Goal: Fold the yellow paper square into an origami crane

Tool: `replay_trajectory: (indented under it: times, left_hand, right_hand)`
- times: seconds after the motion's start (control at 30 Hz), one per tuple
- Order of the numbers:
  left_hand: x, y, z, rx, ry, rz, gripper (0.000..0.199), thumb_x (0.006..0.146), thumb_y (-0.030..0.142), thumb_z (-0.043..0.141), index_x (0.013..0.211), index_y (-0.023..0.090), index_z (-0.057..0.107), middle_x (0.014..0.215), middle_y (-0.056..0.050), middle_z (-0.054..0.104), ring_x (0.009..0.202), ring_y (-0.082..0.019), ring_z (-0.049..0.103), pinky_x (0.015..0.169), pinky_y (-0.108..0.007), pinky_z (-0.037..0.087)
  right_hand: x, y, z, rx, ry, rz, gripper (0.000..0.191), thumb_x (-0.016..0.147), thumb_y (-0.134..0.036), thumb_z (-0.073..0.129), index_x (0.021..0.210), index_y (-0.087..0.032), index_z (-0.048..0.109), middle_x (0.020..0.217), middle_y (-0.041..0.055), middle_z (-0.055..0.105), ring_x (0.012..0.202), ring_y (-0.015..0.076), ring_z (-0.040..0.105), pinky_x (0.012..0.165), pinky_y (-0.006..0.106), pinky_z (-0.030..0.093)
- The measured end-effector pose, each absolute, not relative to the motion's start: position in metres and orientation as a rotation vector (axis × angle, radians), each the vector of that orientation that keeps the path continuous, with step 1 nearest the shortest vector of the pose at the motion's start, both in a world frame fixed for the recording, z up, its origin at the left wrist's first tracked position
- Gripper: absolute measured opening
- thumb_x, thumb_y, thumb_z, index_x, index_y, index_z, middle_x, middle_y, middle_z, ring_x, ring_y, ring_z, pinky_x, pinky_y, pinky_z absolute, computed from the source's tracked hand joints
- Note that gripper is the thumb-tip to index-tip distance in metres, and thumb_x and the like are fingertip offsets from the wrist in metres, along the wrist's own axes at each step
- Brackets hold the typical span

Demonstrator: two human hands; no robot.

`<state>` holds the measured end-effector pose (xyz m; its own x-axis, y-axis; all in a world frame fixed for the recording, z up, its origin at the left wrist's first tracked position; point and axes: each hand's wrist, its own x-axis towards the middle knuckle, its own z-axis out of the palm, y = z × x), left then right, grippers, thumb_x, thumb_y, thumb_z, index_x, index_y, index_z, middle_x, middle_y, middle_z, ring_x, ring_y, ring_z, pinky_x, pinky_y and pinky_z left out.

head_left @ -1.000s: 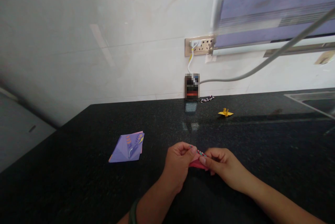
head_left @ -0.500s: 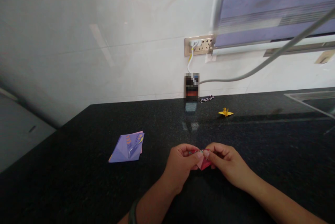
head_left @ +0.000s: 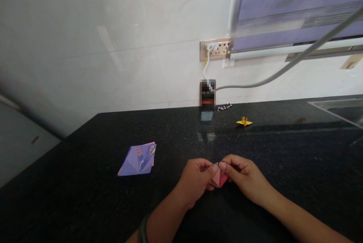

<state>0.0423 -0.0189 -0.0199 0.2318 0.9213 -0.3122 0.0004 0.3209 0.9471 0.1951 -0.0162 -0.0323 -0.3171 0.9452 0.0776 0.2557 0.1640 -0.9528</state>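
Between my hands is a small folded piece of pink and red origami paper (head_left: 220, 179), held just above the dark counter. My left hand (head_left: 197, 178) pinches its left side, thumb on top and fingers curled behind. On the right side, my right hand (head_left: 240, 173) grips it with the thumb pressed near the upper edge. The two thumbs almost meet at the top of the paper. My fingers cover much of it, so the full folded shape is hidden.
Purple patterned paper sheets (head_left: 137, 161) lie to the left on the black counter (head_left: 93, 197). A yellow paper crane (head_left: 244, 122) stands toward the back. Against the wall are a blurred-out dark box (head_left: 208, 94), a cable (head_left: 255, 85) and a beaded strand (head_left: 224, 107). A sink edge (head_left: 334, 111) is at right.
My left hand has shifted slightly downward, and more of the paper's pink face shows between the thumbs. My right hand stays nearly in place.
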Motion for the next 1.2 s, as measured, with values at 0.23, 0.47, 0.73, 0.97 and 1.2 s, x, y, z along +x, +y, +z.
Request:
replay_trajectory:
  times: [0.23, 0.47, 0.73, 0.97, 1.2]
  left_hand:
    - [0.037, -0.015, -0.021, 0.803, 0.981, 0.914, 0.026, 0.072, 0.038, 0.053, 0.077, 0.013, 0.059, 0.065, -0.006, 0.065, 0.055, -0.012, 0.059, 0.051, -0.021, 0.04]
    - [0.037, -0.016, -0.019, 0.788, 0.898, 0.927, 0.027, 0.073, 0.035, 0.054, 0.088, 0.013, 0.06, 0.074, -0.006, 0.065, 0.063, -0.011, 0.059, 0.06, -0.022, 0.042]
    - [0.042, -0.02, -0.016, 0.897, 0.872, 0.9, 0.029, 0.074, 0.034, 0.052, 0.096, 0.015, 0.061, 0.09, -0.008, 0.064, 0.084, -0.018, 0.06, 0.066, -0.025, 0.043]
    - [0.046, -0.021, -0.022, 1.048, 0.966, 0.939, 0.03, 0.075, 0.036, 0.05, 0.095, 0.015, 0.06, 0.089, -0.008, 0.064, 0.082, -0.019, 0.059, 0.067, -0.027, 0.044]
    - [0.047, -0.023, -0.028, 1.294, 1.043, 1.009, 0.03, 0.076, 0.037, 0.051, 0.093, 0.016, 0.063, 0.081, -0.007, 0.064, 0.074, -0.017, 0.057, 0.067, -0.027, 0.043]
  right_hand:
    - [0.207, -0.015, -0.026, -0.955, -2.209, 0.403, 0.043, 0.069, -0.021, 0.064, 0.11, -0.025, 0.051, 0.116, 0.0093, 0.04, 0.106, 0.0243, 0.041, 0.084, 0.036, 0.04]
    - [0.21, -0.009, -0.027, -0.848, -2.25, 0.091, 0.021, 0.076, -0.018, 0.054, 0.094, -0.026, 0.062, 0.107, 0.0075, 0.049, 0.1, 0.0235, 0.046, 0.081, 0.039, 0.039]
    - [0.202, -0.013, -0.033, -1.082, -1.89, 0.46, 0.012, 0.08, -0.02, 0.049, 0.079, -0.022, 0.061, 0.108, 0.0081, 0.049, 0.105, 0.023, 0.044, 0.085, 0.038, 0.039]
    - [0.196, -0.016, -0.031, -1.128, -1.789, 0.645, 0.014, 0.081, -0.022, 0.048, 0.075, -0.02, 0.06, 0.094, 0.0067, 0.055, 0.089, 0.0192, 0.053, 0.078, 0.032, 0.043]
    - [0.195, -0.017, -0.03, -1.116, -1.766, 0.696, 0.013, 0.08, -0.022, 0.05, 0.072, -0.02, 0.061, 0.091, 0.0058, 0.055, 0.087, 0.0182, 0.054, 0.076, 0.031, 0.043]
